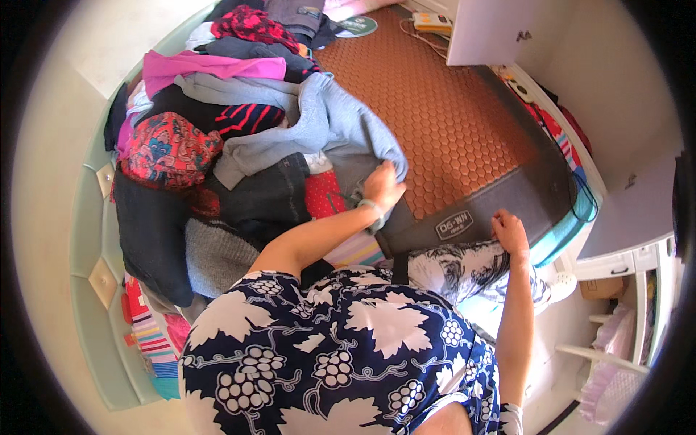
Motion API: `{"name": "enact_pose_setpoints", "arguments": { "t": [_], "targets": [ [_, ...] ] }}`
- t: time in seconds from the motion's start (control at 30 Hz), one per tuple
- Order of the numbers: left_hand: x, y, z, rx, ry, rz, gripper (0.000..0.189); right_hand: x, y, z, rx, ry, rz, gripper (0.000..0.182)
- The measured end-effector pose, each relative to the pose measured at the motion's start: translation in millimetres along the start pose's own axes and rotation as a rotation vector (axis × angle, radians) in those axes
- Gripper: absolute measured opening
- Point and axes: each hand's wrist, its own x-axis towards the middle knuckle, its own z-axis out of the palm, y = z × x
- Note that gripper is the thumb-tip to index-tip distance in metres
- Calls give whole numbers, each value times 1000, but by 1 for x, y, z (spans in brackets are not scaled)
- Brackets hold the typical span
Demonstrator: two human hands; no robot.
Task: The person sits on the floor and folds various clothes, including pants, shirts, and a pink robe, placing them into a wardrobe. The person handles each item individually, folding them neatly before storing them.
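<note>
My left hand (383,187), with a pale bracelet at the wrist, grips the edge of a light grey-blue long-sleeved top (331,117). The top lies spread over a heap of clothes, its right edge resting on a brown heating mat (451,141) with a hexagon pattern. Close under the left hand are a red dotted cloth (324,193) and dark denim (266,187). My right hand (510,231) is at my knee, over black-and-white patterned trousers (457,266). Its fingers are curled, and whether they pinch the fabric is not clear.
A red paisley bundle (168,149) and a pink garment (212,69) lie in the heap. Along the left runs a padded green headboard (89,228). A corded controller (432,22) sits at the far end. An open cabinet door (489,32) stands at the right.
</note>
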Motion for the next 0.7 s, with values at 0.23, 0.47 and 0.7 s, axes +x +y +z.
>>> {"name": "enact_pose_setpoints", "arguments": {
  "t": [0.23,0.47,0.7],
  "targets": [
    [35,154,52,-535,-28,102,31,-8,-22,-3,-59,35,14,23],
    [23,186,133,-895,-159,485,47,-13,48,-5,80,637,323,44],
    [21,52,53,-364,-81,504,41,-18,42,3,-110,744,367,82]
  ]
}}
